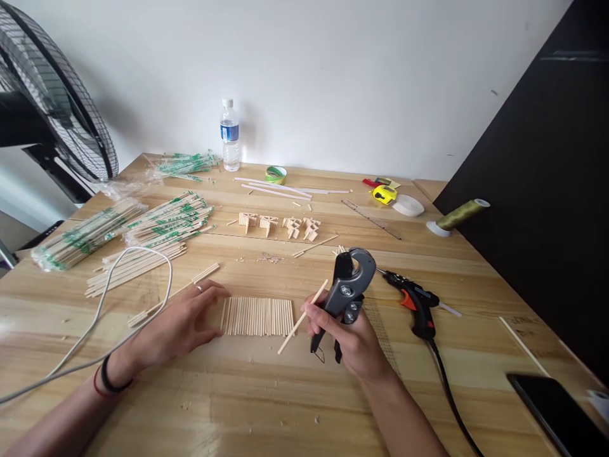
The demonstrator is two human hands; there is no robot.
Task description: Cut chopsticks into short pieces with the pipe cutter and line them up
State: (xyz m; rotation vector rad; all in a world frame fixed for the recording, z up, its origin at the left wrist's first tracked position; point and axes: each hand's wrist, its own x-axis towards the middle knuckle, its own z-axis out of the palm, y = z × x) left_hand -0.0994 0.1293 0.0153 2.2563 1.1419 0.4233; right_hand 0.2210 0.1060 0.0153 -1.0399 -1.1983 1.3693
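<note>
A row of short wooden sticks (258, 317) lies side by side on the table in front of me. My left hand (183, 317) rests at the row's left end, thumb and fingers apart, with fingertips at or very near the outermost stick. In my right hand (349, 336) is a grey ratchet pipe cutter (349, 295), its curved jaw pointing up. The same hand pinches a single wooden stick (303, 317) between thumb and finger, slanted just over the row's right end. Part of the cutter's handles is hidden by my palm.
Small stick assemblies (268, 223) stand behind the row. At left lie wrapped chopsticks (166, 219), a white cable (107, 289) and a fan (61, 95). A bottle (230, 136) stands at the wall. Rightward are a glue gun (416, 301), tape measure (383, 195) and phone (552, 406).
</note>
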